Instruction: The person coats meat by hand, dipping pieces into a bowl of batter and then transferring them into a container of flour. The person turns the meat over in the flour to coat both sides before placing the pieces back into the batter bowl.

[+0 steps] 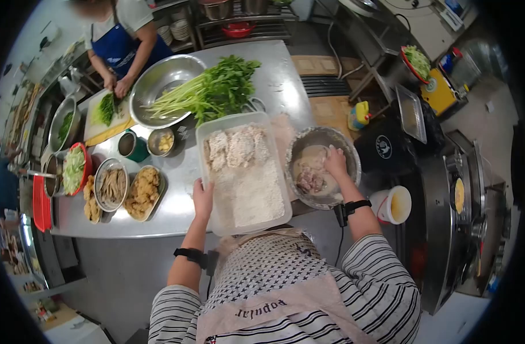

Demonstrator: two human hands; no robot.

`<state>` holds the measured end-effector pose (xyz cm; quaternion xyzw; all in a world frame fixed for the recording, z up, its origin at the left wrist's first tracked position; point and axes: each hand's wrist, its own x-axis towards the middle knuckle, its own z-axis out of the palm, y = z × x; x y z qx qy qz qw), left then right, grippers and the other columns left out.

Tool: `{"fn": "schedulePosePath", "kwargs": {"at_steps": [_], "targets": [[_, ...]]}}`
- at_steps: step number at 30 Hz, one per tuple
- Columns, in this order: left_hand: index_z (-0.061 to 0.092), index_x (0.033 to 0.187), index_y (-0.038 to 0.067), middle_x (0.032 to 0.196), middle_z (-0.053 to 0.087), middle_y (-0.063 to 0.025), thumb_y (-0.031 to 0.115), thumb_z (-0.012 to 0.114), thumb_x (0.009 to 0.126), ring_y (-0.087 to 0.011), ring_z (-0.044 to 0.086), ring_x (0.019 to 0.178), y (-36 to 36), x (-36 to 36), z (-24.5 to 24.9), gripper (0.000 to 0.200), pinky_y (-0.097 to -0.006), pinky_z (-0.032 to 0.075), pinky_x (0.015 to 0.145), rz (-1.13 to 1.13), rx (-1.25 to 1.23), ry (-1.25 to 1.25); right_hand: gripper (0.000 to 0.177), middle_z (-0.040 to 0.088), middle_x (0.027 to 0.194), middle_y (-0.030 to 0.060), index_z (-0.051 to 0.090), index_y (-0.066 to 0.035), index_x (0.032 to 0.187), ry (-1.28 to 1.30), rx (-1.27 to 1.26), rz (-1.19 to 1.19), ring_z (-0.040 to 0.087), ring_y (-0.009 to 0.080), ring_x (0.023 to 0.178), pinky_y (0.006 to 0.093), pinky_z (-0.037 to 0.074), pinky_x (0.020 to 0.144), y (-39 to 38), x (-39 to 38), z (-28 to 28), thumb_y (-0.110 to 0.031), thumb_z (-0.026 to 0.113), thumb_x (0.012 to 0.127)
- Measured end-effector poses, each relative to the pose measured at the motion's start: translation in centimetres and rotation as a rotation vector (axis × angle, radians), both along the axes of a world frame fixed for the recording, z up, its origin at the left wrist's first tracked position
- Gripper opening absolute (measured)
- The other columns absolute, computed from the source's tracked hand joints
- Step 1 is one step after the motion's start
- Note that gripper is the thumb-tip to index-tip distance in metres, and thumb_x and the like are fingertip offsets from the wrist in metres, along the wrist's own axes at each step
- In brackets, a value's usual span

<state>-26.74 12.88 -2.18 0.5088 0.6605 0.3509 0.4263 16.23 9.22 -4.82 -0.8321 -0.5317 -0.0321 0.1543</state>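
Note:
A clear plastic tub [248,195] of white flour stands at the table's front edge, with several coated pieces [239,147] at its far end. My left hand [203,198] is closed on the tub's left rim. To the right of the tub is a metal pot [354,150] holding pale batter and raw meat pieces [312,179]. My right hand [335,162] reaches into this pot, right of the meat. Its fingertips are low at the batter, and whether they grip anything is not clear.
Leafy celery [216,92] lies across a steel bowl [141,86]. A co-worker's hands [118,85] are over chopped greens on a board. Fried food [143,195] and a bowl of strips [111,184] sit left. A white bucket [399,205] stands right of the pot.

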Motion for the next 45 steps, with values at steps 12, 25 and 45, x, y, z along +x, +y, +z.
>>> {"fn": "schedulePosePath", "kwargs": {"at_steps": [12,25,45], "targets": [[0.050,0.110,-0.003,0.086,0.057,-0.0112,0.026,0.060,0.082,-0.0164,0.052,0.076,-0.1,-0.3,-1.0,0.041,-0.0292,0.043,0.070,0.042,-0.031,-0.049,0.026,0.059,0.089,0.0209,0.061,-0.003,0.094,0.170,-0.392,0.249,0.055,0.0357,0.088,0.0425,0.045,0.076,-0.3,0.4,-0.8,-0.014,0.058,0.072],[0.050,0.106,-0.004,0.084,0.057,-0.0084,0.023,0.057,0.084,-0.0140,0.051,0.073,-0.2,0.2,0.5,0.035,-0.0279,0.043,0.068,0.024,0.001,-0.041,0.016,0.062,0.078,0.0178,0.062,-0.002,0.084,0.363,-0.243,0.095,0.060,0.0322,0.075,0.0400,0.048,0.066,-2.1,1.1,-0.6,-0.013,0.058,0.074],[0.052,0.106,-0.003,0.085,0.058,-0.0116,0.024,0.059,0.082,-0.0181,0.053,0.074,0.1,-0.2,-1.5,0.037,-0.0301,0.043,0.069,0.032,0.039,-0.023,0.021,0.060,0.080,0.0085,0.057,-0.002,0.101,1.824,-0.109,-0.187,0.056,0.0146,0.060,0.0278,0.047,0.052,1.1,-3.9,9.4,-0.011,0.046,0.086]]}}
